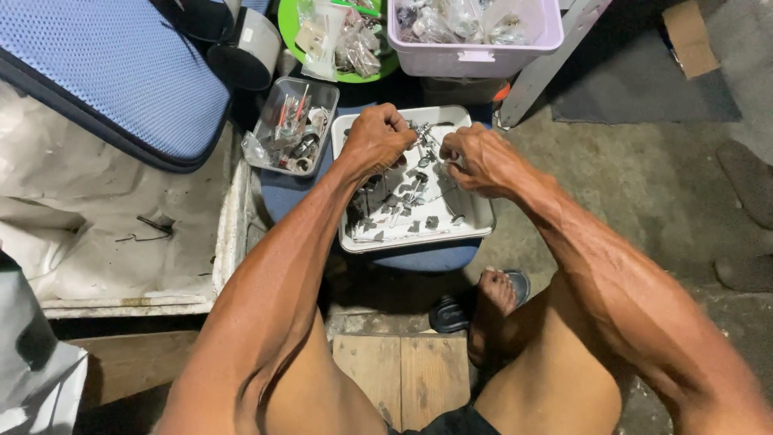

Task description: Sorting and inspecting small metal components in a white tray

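Note:
Both my hands hover over a white square tray (483,219) full of several small grey metal parts. My left hand (375,138) is closed in a fist around a small metal piece (420,131) that sticks out toward the right. My right hand (475,158) is also closed, its fingertips pinching something small and metallic next to that piece; I cannot make out what it is. The two hands are nearly touching above the tray's far half. The tray rests on a blue round stool (423,258).
A clear plastic box (324,90) of small tools stands left of the tray. Behind are a green plate (287,16) with plastic bags and a lilac tub (471,50) of bagged parts. A blue padded cushion (113,72) lies far left. My sandalled foot (483,298) rests on concrete.

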